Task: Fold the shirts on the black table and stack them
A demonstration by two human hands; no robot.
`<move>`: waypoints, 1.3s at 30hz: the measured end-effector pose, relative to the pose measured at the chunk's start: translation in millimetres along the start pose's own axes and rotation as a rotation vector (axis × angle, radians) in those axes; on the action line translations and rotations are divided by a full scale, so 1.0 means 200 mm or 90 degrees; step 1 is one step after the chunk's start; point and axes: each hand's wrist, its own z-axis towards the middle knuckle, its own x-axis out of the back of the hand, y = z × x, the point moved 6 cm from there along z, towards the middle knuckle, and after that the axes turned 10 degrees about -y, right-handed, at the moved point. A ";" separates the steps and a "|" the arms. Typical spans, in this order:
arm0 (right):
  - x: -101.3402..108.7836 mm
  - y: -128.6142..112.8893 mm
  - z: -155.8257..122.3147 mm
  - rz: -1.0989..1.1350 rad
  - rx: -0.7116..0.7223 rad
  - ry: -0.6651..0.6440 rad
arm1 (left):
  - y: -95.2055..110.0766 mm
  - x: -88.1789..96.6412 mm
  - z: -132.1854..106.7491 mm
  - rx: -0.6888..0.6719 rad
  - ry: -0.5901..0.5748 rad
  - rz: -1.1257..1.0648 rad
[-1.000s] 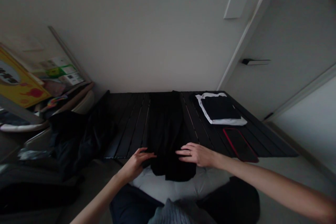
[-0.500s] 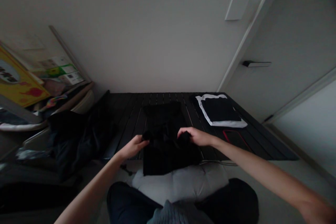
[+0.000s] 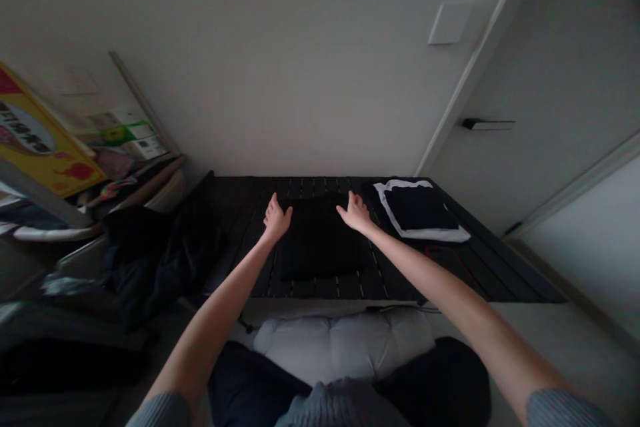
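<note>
A black folded cloth (image 3: 323, 243), probably a garment, lies flat as a rough rectangle on the dark slatted table (image 3: 395, 273). My left hand (image 3: 277, 219) is at its far left corner, thumb and fingers apart. At the far right corner is my right hand (image 3: 357, 213), its thumb also spread from the fingers. Neither hand grips the cloth, though I cannot tell whether the fingertips touch it. The dark surface hides the cloth's folds.
A stack of folded black and white cloth (image 3: 423, 208) lies at the table's right. A red-edged flat object (image 3: 453, 260) is partly behind my right forearm. Dark cloth (image 3: 160, 253) hangs at the left, near a yellow box (image 3: 50, 137). A grey cushion (image 3: 345, 343) is before me.
The near part of the black cloth has been folded away from me onto the rest. Both hands have let go and moved to its far corners.
</note>
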 end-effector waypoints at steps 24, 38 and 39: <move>0.09 -0.09 -0.12 -0.047 0.052 0.006 | 0.21 -0.36 -0.13 -0.122 -0.175 -0.275; 1.04 0.39 -0.21 -0.223 -0.072 0.448 | 1.23 -0.52 -0.17 -0.440 -0.312 -0.417; 1.04 0.44 -0.19 -0.229 -0.099 0.459 | 1.23 -0.52 -0.16 -0.418 -0.310 -0.415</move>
